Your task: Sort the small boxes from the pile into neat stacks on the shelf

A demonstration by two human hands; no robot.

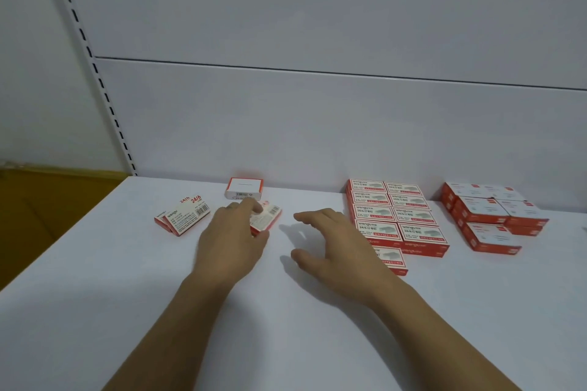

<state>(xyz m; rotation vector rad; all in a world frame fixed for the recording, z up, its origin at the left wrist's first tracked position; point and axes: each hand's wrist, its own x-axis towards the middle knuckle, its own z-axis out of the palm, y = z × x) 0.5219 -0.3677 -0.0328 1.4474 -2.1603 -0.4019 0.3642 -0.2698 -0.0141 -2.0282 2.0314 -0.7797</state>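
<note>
The pick-up step is in hand: the left hand [233, 238] curls its fingers over a small red-and-white carton [266, 217] that sits tilted on the smooth white shelf [95, 263]. The right hand [330, 241] hovers at its three o'clock, fingers spread and holding nothing. Next, I judge, the carton must be lifted and squared, edges flush, onto the neat stacks [397, 216] further toward three o'clock. These look like light, sharp-cornered cardboard that may slide, with a loose pair [184, 216] at nine o'clock and a lone box [244, 189] at twelve.
</note>
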